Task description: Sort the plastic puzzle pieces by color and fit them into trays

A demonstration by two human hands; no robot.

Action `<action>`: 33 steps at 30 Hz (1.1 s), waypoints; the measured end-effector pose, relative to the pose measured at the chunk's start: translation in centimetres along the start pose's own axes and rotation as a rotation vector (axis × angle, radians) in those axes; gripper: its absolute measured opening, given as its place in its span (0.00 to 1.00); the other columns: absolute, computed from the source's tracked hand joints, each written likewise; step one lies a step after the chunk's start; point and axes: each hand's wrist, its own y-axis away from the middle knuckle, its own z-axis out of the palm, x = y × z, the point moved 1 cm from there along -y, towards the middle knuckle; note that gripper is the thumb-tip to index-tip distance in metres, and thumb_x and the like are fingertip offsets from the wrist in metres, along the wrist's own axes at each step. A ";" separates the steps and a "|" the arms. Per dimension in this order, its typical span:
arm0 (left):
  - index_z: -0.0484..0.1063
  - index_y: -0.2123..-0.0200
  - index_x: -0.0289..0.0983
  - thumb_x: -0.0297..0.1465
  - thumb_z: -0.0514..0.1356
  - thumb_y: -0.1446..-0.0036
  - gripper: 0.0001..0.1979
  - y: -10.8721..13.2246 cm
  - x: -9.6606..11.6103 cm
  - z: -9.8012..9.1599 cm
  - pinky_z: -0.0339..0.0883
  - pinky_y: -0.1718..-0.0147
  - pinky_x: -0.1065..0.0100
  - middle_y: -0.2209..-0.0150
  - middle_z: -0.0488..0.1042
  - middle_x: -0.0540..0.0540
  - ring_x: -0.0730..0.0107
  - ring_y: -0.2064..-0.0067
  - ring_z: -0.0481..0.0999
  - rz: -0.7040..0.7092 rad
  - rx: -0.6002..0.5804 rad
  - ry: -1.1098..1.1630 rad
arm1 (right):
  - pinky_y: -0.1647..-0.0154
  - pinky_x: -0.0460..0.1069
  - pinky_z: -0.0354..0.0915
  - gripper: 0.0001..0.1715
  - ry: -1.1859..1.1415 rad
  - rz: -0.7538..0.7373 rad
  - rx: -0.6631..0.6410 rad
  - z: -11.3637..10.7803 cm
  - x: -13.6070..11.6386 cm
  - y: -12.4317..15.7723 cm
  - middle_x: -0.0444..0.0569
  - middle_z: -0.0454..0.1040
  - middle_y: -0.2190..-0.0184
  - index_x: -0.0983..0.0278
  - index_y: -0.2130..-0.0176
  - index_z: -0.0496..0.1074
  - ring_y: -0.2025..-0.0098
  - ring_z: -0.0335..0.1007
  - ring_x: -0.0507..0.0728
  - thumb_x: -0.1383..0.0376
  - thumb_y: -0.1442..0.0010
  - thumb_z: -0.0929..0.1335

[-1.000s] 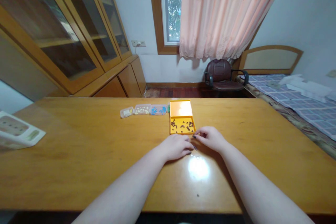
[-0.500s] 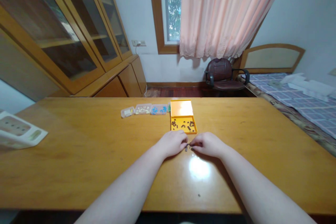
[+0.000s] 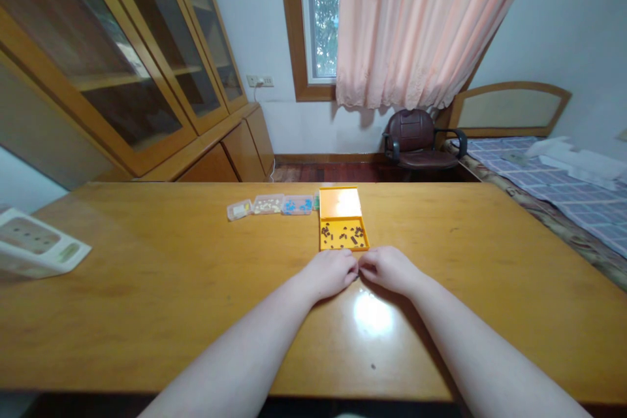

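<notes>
My left hand [image 3: 337, 271] and my right hand [image 3: 385, 268] rest on the wooden table with fingertips nearly touching, just in front of an open yellow case [image 3: 344, 248]. Both hands have their fingers closed. A small dark piece [image 3: 356, 278] shows at my left fingertips; the fingers hide most of what lies between the hands. Several small dark brown pieces [image 3: 353, 240] are scattered in the case's near half. Its lid lies open at the far side. One more small dark piece [image 3: 373, 366] lies near the table's front edge.
Left of the case stand clear trays with blue pieces [image 3: 297, 205] and cream pieces [image 3: 267, 204], and a small clear box [image 3: 239, 210]. A white box [image 3: 42, 245] sits at the table's far left. Beyond the table are a chair [image 3: 416, 140] and a bed [image 3: 563, 163].
My left hand has moved slightly right, closer to my right hand. The dark pieces that showed between the fingertips are now mostly hidden.
</notes>
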 end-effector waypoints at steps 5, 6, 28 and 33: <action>0.73 0.66 0.39 0.34 0.53 0.42 0.10 -0.1 -0.4 0.1 0.67 0.64 0.67 0.65 0.74 0.47 0.66 0.64 0.73 0.027 0.010 -0.027 | 0.68 0.46 0.62 0.12 -0.161 0.199 0.280 0.6 1.1 -0.4 0.48 0.77 0.71 0.62 0.65 0.76 0.71 0.70 0.53 0.63 0.43 0.64; 0.73 0.66 0.39 0.33 0.53 0.41 0.10 -0.1 -0.4 0.2 0.67 0.64 0.67 0.65 0.74 0.47 0.66 0.64 0.73 0.031 0.013 -0.030 | 0.68 0.46 0.62 0.14 -0.172 0.250 0.321 0.7 1.3 -0.6 0.49 0.77 0.71 0.62 0.63 0.76 0.70 0.70 0.54 0.62 0.42 0.63; 0.71 0.57 0.41 0.35 0.55 0.41 0.11 0.8 -2.4 -1.4 0.66 0.59 0.68 0.59 0.73 0.47 0.67 0.59 0.73 -0.074 0.127 0.033 | 0.61 0.47 0.64 0.14 -0.171 0.057 -0.094 -0.6 1.8 0.5 0.45 0.79 0.63 0.56 0.60 0.77 0.63 0.74 0.56 0.60 0.44 0.65; 0.73 0.63 0.43 0.40 0.63 0.51 0.12 1.2 -1.6 -1.6 0.65 0.65 0.69 0.63 0.74 0.50 0.66 0.61 0.74 0.052 -0.031 0.037 | 0.59 0.49 0.65 0.15 -0.216 0.066 -0.129 0.2 2.4 0.2 0.45 0.79 0.61 0.55 0.59 0.77 0.61 0.74 0.57 0.58 0.44 0.65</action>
